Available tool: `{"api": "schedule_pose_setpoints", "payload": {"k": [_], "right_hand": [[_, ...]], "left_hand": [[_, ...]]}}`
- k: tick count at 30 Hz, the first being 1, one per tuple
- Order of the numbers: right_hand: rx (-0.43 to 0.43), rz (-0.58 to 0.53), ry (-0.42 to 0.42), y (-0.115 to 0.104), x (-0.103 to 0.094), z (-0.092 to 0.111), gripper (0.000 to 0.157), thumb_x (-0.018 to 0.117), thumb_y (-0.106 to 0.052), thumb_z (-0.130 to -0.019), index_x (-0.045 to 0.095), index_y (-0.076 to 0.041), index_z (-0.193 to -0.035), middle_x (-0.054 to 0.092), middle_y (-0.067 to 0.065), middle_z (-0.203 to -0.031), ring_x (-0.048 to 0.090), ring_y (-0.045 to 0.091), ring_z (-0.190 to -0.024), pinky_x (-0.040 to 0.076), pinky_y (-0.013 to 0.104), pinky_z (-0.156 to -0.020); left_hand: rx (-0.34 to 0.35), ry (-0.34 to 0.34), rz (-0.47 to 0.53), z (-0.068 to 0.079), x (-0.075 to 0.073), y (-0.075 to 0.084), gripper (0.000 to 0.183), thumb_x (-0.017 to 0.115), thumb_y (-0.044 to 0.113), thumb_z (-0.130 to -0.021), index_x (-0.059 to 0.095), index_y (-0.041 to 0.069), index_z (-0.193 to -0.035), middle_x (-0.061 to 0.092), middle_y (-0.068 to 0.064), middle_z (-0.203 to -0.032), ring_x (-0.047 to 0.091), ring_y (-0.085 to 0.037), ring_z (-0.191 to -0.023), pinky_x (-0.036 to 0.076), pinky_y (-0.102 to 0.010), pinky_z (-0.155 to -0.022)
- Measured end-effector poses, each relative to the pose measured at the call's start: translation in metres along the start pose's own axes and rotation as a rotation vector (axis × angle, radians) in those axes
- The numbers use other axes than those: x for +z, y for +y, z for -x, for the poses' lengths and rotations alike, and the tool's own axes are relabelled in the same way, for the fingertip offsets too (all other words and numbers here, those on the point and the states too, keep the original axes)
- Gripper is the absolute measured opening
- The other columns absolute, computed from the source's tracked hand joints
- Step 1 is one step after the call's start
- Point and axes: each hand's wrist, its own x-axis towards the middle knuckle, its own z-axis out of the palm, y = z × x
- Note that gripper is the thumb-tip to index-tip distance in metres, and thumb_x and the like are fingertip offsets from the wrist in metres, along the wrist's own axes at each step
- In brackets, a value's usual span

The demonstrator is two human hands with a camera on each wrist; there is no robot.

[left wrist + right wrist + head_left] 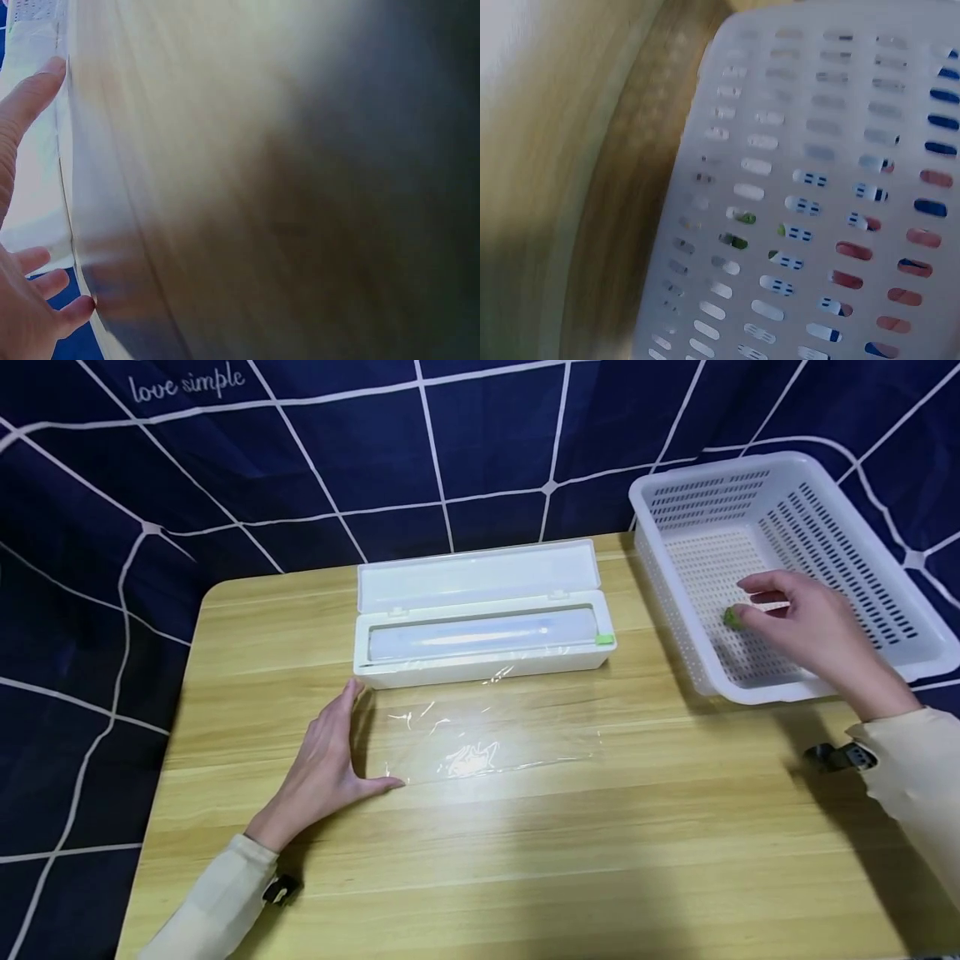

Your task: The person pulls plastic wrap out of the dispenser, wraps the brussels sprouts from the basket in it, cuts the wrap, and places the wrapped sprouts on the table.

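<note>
A sheet of clear plastic wrap (pixel 480 735) lies on the table, reaching forward from a white wrap dispenser box (pixel 480 672) whose lid (pixel 480 572) is raised. My left hand (pixel 322 768) is spread at the sheet's left side. Its thumb tip is at the near left corner, and the fingertips are by the box's left end; in the left wrist view, the fingers (pixel 49 281) are apart. My right hand (pixel 810 627) reaches into a white slotted basket (pixel 678 585), fingers apart from the thumb. A small green piece (pixel 731 617) shows right at the thumb tip.
The wooden table (pixel 450 877) meets a dark blue curtain (pixel 495 452) with white lines at the back and left. Inside the box lies a roll of wrap (pixel 480 635), and a green slider (pixel 604 640) sits at the box's right end. Black wrist cameras are on both sleeves.
</note>
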Motion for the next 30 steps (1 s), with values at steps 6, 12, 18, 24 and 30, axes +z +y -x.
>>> {"api": "schedule_pose_setpoints", "payload": {"k": [6, 12, 18, 24, 30], "right_hand": [[-0.002, 0.042, -0.06, 0.008, -0.003, -0.008, 0.056, 0.071, -0.035, -0.106, 0.06, 0.0, -0.148, 0.058, 0.035, -0.143, 0.071, 0.023, -0.105, 0.036, 0.011, -0.071], [0.01, 0.069, -0.114, 0.015, -0.001, -0.012, 0.06, 0.068, -0.036, -0.107, 0.056, 0.004, -0.15, 0.055, 0.041, -0.142, 0.057, 0.061, -0.123, 0.043, 0.028, -0.084], [0.021, 0.109, -0.172, 0.021, 0.0, -0.02, 0.065, 0.067, -0.041, -0.108, 0.052, 0.004, -0.153, 0.053, 0.043, -0.142, 0.054, 0.06, -0.126, 0.042, 0.069, -0.094], [-0.006, 0.163, -0.24, 0.024, 0.0, -0.024, 0.065, 0.067, -0.037, -0.108, 0.05, 0.007, -0.153, 0.053, 0.044, -0.144, 0.054, 0.062, -0.125, 0.043, 0.071, -0.093], [0.011, 0.192, -0.33, 0.025, -0.001, -0.031, 0.067, 0.066, -0.036, -0.109, 0.045, 0.01, -0.153, 0.048, 0.044, -0.149, 0.05, 0.063, -0.128, 0.04, 0.076, -0.099]], "left_hand": [[-0.007, -0.012, -0.003, -0.001, 0.001, 0.0, 0.167, 0.11, 0.046, -0.055, 0.001, 0.002, -0.173, 0.038, -0.027, -0.167, 0.04, -0.05, -0.15, 0.032, -0.072, -0.118], [-0.003, -0.023, -0.022, -0.005, 0.001, -0.001, 0.167, 0.11, 0.047, -0.056, 0.0, -0.002, -0.172, 0.039, -0.028, -0.167, 0.041, -0.05, -0.149, 0.034, -0.071, -0.117], [-0.018, -0.043, -0.032, -0.01, -0.002, -0.002, 0.168, 0.11, 0.048, -0.057, -0.002, 0.002, -0.173, 0.036, -0.029, -0.169, 0.04, -0.05, -0.15, 0.037, -0.071, -0.115], [-0.032, -0.075, -0.033, -0.01, -0.005, -0.002, 0.164, 0.109, 0.048, -0.06, 0.0, 0.004, -0.174, 0.033, -0.028, -0.171, 0.04, -0.05, -0.15, 0.038, -0.072, -0.113], [-0.068, -0.102, -0.025, -0.007, -0.005, -0.001, 0.163, 0.108, 0.048, -0.062, -0.002, 0.006, -0.174, 0.036, -0.026, -0.17, 0.04, -0.048, -0.151, 0.036, -0.072, -0.115]]}}
